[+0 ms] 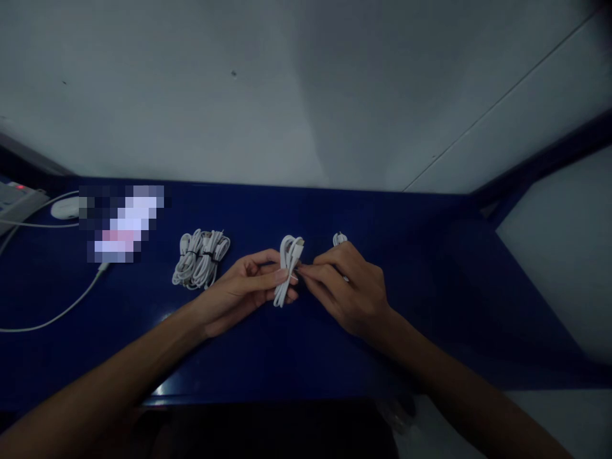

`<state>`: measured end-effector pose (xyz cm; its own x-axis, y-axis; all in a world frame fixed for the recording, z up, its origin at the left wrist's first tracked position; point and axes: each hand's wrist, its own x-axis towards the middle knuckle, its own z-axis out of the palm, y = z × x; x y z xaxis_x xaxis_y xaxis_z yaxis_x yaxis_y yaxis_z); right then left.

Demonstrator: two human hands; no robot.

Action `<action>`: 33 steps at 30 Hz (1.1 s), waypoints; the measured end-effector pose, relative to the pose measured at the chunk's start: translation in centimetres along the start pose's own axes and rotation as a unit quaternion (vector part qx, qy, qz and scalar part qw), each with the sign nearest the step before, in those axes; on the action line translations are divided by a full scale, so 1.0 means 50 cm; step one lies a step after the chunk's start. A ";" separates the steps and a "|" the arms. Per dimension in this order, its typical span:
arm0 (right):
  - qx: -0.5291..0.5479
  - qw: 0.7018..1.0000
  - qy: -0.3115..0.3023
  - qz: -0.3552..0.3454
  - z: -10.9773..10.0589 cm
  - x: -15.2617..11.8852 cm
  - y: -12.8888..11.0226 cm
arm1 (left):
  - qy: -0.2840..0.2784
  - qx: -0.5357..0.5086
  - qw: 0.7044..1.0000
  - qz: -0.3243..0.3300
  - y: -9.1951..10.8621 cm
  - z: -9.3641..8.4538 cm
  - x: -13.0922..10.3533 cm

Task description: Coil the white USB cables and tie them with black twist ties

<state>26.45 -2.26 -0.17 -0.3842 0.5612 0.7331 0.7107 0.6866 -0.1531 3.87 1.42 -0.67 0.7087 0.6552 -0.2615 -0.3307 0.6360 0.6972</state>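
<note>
My left hand (255, 280) is closed round a coiled white USB cable (288, 261), thumb across the front of the bundle and its plug pointing up. Just to the right, my right hand (351, 284) pinches with thumb and fingertips beside the bundle. Whatever lies between those fingertips is too small and dark to name. Partly hidden behind my right hand, another white cable (340, 238) rests on the blue table (296, 357). Left of my left hand lies a heap of coiled white cables (201, 258) bound with black ties.
A lit, blurred-out phone (129, 223) lies at the left, with a white charging cord (71, 319) running from it. Beyond it are a white rounded device (65, 208) and a power strip (19, 203) with a red light. A pale wall (215, 115) bounds the table's back.
</note>
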 end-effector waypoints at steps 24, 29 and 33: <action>-0.058 0.996 -0.059 0.032 0.005 -0.006 0.010 | 0.071 0.028 0.995 0.062 0.031 0.023 -0.014; 0.113 0.974 -0.075 0.181 -0.007 0.001 -0.003 | 0.155 0.140 0.972 0.108 0.016 0.007 -0.007; 0.222 0.933 -0.080 0.273 -0.016 0.009 -0.008 | 0.177 0.209 0.956 0.105 0.003 -0.001 -0.006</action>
<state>26.45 -2.65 0.72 -0.1452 0.9203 0.3633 0.5258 0.3828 -0.7596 3.56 1.34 -0.51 0.3733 0.8950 -0.2442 -0.1122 0.3049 0.9457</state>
